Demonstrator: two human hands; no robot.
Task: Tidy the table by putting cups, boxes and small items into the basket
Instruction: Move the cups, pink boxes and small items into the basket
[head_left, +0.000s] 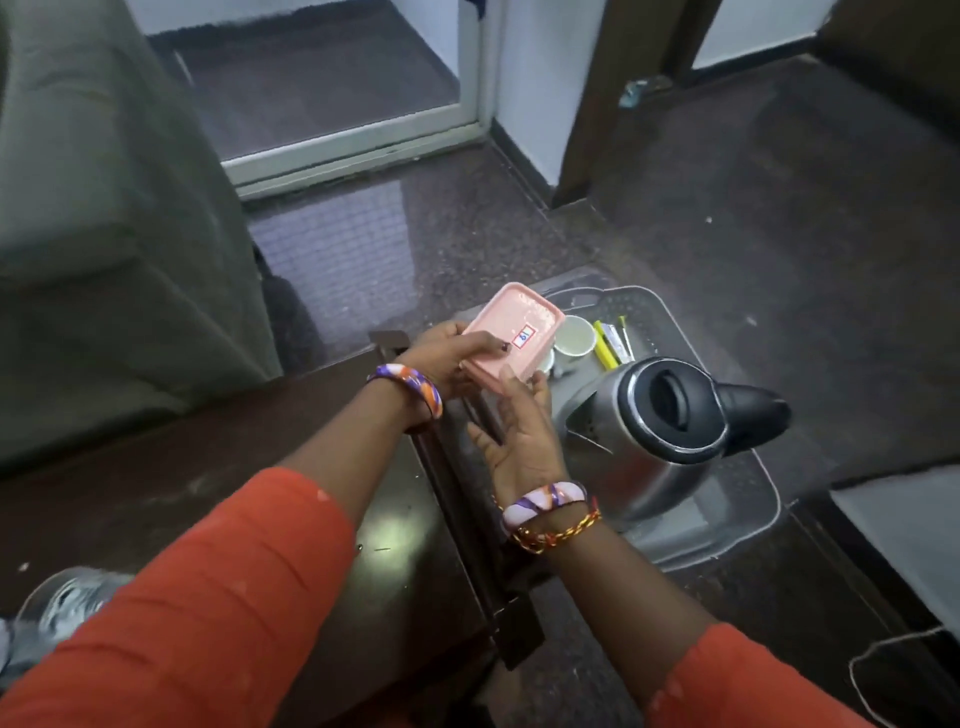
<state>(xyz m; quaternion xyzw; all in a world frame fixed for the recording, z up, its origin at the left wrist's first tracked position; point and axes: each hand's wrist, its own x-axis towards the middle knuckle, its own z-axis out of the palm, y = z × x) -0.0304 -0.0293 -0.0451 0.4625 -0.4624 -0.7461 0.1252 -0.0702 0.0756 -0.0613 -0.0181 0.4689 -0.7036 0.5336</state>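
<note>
Dark speckled floor (727, 208) underfoot, grey sofa (93, 208) at left, dark wooden desk (260, 441) low in view with a crumpled clear plastic bag (67, 603) at its near left corner

Held above the desk's far edge, over the near left corner of the basket: pink box (511, 332), lid up, small red-and-blue label (523, 336) on top

Gripping the box's left side with fingers curled over the lid: left hand (452, 353), multicoloured bangle (410, 384) at the wrist

Just below and beside the box, palm up, fingers spread and relaxed, fingertips touching its near edge: right hand (519, 441), pale bangle (540, 501) and red-gold thread (561, 527) at the wrist; both arms in orange sleeves (208, 597)

Set on the floor beyond the desk: grey plastic basket (748, 499) with perforated walls

Inside the basket: steel electric kettle (660, 431) with black lid and handle at the near end; white cup (574, 336) at the far end, just right of the box; yellow pen-like item (605, 345) and thin sticks (625, 335) beside the cup
</note>
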